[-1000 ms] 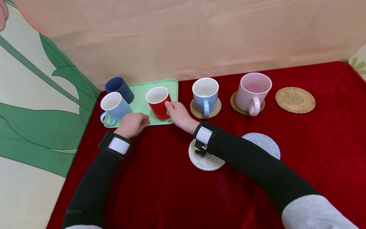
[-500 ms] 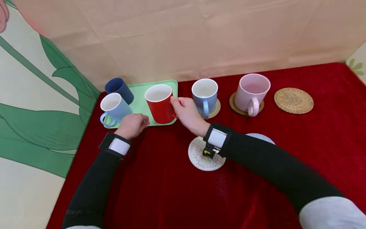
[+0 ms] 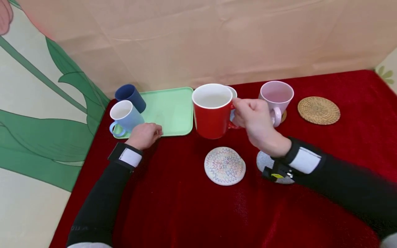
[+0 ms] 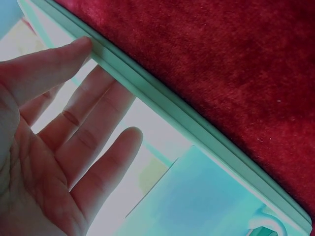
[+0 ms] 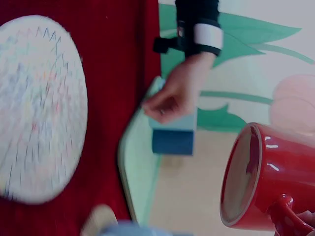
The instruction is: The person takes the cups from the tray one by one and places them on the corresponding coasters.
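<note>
My right hand (image 3: 255, 120) grips a red mug (image 3: 212, 120) by its handle. The mug is white inside, upright and raised, and it hides much of a blue mug (image 3: 234, 92) behind it. In the right wrist view the red mug (image 5: 268, 179) shows its base and side. My left hand (image 3: 145, 135) pinches the front rim of a light green tray (image 3: 176, 113). In the left wrist view the thumb of the left hand (image 4: 64, 128) lies on the tray rim (image 4: 162, 108), with the other fingers against its inner side. A light blue mug (image 3: 130, 117) stands beside that hand.
A dark blue cup (image 3: 131, 98) stands at the tray's back left. A pink mug (image 3: 277, 94) sits on a coaster, with a woven coaster (image 3: 318, 110) to its right. Nearer lie a patterned white coaster (image 3: 224, 166) and a grey-blue coaster (image 3: 263, 161), partly under my right wrist.
My right hand has lifted the red mug off the tray and carried it right, in front of the blue mug. The left hand has stayed at the tray's rim.
</note>
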`<state>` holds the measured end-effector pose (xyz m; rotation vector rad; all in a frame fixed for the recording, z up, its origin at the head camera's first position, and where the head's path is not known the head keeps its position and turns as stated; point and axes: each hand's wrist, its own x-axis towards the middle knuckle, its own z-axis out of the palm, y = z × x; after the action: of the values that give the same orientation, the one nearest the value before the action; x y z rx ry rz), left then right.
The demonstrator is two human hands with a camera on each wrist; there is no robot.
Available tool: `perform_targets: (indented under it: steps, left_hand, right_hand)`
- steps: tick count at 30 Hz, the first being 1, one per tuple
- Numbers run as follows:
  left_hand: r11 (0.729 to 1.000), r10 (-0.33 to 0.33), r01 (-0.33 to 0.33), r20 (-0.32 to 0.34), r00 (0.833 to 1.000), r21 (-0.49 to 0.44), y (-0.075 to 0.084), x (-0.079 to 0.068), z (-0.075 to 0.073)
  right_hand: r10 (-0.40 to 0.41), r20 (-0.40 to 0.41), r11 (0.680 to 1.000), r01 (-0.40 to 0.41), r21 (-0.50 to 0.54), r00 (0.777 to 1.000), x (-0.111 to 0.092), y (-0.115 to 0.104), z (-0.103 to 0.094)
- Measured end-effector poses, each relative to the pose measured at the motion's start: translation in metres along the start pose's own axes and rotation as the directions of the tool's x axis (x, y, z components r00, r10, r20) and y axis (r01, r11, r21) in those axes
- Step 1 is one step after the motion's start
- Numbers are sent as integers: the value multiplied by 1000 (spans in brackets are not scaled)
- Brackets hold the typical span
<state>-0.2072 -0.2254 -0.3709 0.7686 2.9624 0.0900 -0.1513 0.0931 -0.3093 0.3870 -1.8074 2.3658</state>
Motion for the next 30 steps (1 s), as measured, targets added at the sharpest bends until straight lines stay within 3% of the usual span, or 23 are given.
perform_targets:
  steps: [10,15,19,26,30]
  left_hand:
    - [1000,13,-13,3,1000,7,-1,4,3]
    - [1000,7,-7,-4,1000,22,-1,2,4]
    - [999,0,1,-5,1000,41,-1,0,5]
    - [999,0,1,-20,1000,50,1,0,5]
    - [999,6,-5,-17,1000,38,1,0,5]
  right_hand:
    - [-93,-41,987,97,125,995,-2,-49,-73]
    - [-88,-166,977,117,178,982,2,-63,-113]
    - [-69,-277,970,129,205,958,8,-66,-148]
    - [1,-362,991,47,125,932,15,-57,-201]
    - [-53,-451,985,120,121,891,14,-42,-212]
